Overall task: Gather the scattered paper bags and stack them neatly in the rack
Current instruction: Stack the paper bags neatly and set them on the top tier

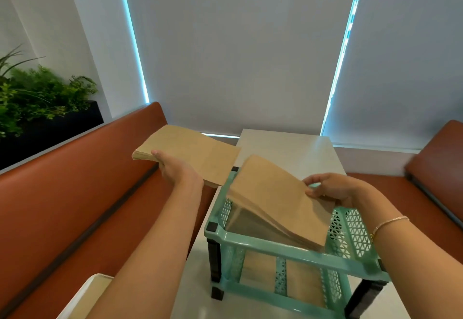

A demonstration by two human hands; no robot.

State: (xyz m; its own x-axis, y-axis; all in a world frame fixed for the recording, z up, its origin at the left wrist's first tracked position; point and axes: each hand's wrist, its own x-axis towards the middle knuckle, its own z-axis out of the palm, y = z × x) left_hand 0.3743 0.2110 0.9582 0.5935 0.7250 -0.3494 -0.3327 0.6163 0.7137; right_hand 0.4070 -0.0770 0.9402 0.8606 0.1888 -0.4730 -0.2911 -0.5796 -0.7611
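Observation:
A teal plastic rack (265,242) with black legs stands on the pale table (288,148). My left hand (172,168) grips a flat stack of brown paper bags (190,152), held in the air over the bench, left of the rack. My right hand (335,188) holds the right edge of a second stack of brown bags (273,201) that leans tilted in the rack's top tier, its left side raised. More brown bags (260,273) lie on the rack's lower tier.
Orange-brown bench seats (70,206) run along both sides of the table. A planter with green plants (37,98) sits behind the left bench. Window blinds (238,55) close off the far side. A pale tabletop corner (82,298) shows at the bottom left.

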